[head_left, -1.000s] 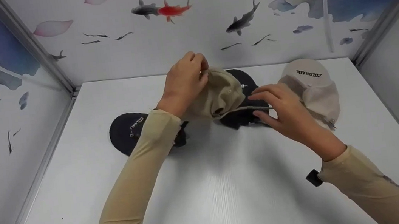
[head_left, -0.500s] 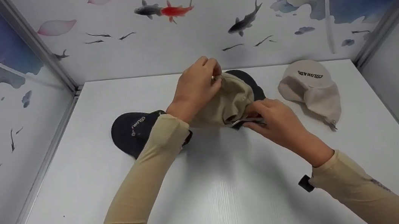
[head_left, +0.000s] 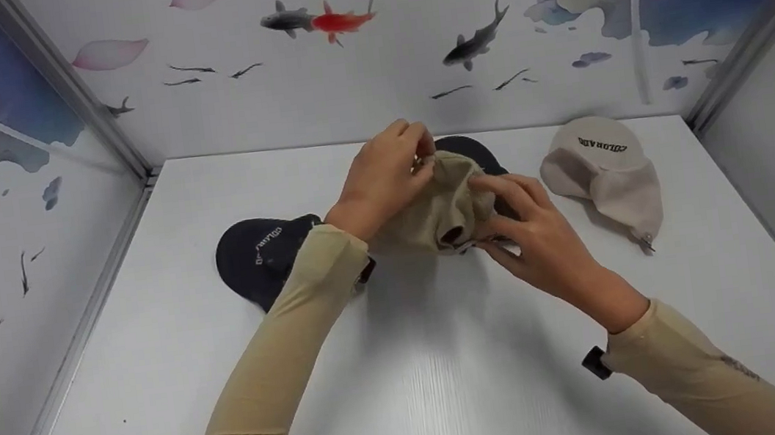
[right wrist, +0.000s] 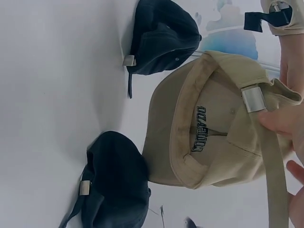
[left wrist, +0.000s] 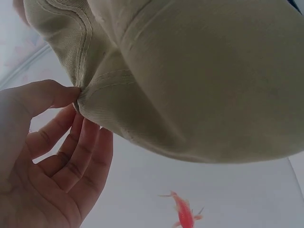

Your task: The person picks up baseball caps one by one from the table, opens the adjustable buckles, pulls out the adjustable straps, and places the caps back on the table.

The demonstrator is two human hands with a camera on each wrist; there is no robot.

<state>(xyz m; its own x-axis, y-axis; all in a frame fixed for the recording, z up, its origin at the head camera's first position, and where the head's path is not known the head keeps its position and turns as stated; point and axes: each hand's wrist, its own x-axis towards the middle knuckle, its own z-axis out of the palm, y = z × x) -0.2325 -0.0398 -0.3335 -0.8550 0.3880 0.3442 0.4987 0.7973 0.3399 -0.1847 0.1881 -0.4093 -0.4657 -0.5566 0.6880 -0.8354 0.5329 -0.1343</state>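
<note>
A khaki baseball cap (head_left: 418, 225) is held up off the table between both hands. My left hand (head_left: 382, 177) pinches its edge between thumb and fingertips; the left wrist view shows the pinched, creased cloth (left wrist: 80, 95). At the back of the cap, my right hand (head_left: 545, 235) has its thumb on the strap (right wrist: 273, 175) beside a metal buckle (right wrist: 254, 99), its fingers on the other side. Dark lettering (right wrist: 199, 128) shows inside the crown in the right wrist view. Part of the cap is hidden behind the left hand in the head view.
On the white table (head_left: 423, 390), a navy cap (head_left: 248, 257) lies at left, partly behind the left forearm. Another navy cap (head_left: 468, 148) sits behind the khaki one. A pale beige cap (head_left: 620, 181) lies at right. Printed panels (head_left: 370, 79) wall the back and sides.
My right hand has come in from the right and taken hold of the khaki cap's back, its fingers then shifting up onto the cloth. The left hand and cap have moved slightly right and down.
</note>
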